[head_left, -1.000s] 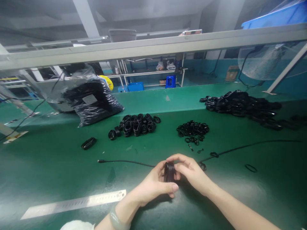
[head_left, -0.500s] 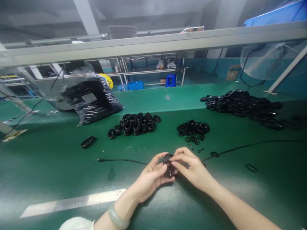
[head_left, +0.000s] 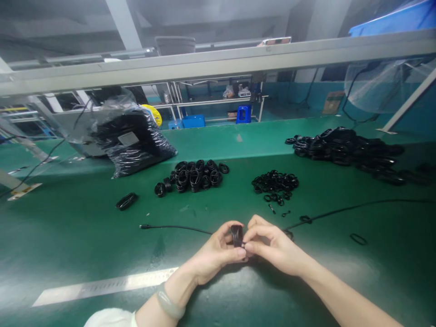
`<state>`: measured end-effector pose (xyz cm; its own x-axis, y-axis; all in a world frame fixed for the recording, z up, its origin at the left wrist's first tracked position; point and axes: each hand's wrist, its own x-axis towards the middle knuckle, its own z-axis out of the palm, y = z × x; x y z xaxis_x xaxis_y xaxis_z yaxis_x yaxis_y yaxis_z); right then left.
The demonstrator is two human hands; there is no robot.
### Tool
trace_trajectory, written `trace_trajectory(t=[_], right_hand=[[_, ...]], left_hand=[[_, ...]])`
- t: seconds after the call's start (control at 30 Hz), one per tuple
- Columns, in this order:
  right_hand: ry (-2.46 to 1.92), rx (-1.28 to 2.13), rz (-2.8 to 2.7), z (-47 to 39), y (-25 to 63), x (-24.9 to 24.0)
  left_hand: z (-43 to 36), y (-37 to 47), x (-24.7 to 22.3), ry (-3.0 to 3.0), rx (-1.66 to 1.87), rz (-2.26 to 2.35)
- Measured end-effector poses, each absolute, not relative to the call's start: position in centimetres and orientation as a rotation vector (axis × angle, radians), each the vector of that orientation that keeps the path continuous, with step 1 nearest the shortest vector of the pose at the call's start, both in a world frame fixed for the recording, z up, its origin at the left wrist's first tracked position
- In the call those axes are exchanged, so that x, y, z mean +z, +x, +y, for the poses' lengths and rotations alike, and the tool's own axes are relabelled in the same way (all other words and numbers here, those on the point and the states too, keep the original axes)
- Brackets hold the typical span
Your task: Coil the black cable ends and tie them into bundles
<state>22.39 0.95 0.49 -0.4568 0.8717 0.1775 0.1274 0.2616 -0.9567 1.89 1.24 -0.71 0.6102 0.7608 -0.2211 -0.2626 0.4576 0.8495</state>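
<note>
A small coil of black cable point(head_left: 236, 235) is held upright in my left hand point(head_left: 220, 250), whose thumb and fingers are closed round it. My right hand point(head_left: 269, 243) pinches at the coil's right lower side; a small light piece shows between its fingertips, too small to make out. One cable end with a plug point(head_left: 145, 226) reaches out to the left on the green table point(head_left: 204, 299). Another long black cable point(head_left: 347, 210) runs from beside my right hand to the right edge.
Several coiled cables point(head_left: 195, 176) stand behind my hands, with a single coil point(head_left: 126, 200) at left. Small black rings point(head_left: 275, 183) and a large black pile point(head_left: 340, 147) lie right. A steel ruler point(head_left: 102, 287), a plastic bag point(head_left: 136, 143) and a shelf beam point(head_left: 218, 63) also show.
The coil has been turned so that its narrow side faces me. My left thumb has moved lower, and my right fingertips have shifted down to the coil's lower side.
</note>
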Motion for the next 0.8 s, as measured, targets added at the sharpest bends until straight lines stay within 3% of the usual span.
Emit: trace_trajectory(t=[0.17,0.43,0.63,0.8], right_hand=[[-0.870,1.471,-1.815,1.7,23.3,0.4],[-1.006,1.860,-1.316,2.4,22.8,-0.2],[-1.055,1.584,-1.263,2.2,22.4,-0.5],[-1.025,1.643,-1.366,2.0,21.8,-1.1]], left_hand=[[1.6,1.2,0.0,0.823,0.685,0.469],[1.4,0.9,0.4,0.818,0.616,0.362],[1.7,1.5,-0.6,0.994,0.638,0.600],[1.5,2.4,-0.9,1.195,0.751,0.830]])
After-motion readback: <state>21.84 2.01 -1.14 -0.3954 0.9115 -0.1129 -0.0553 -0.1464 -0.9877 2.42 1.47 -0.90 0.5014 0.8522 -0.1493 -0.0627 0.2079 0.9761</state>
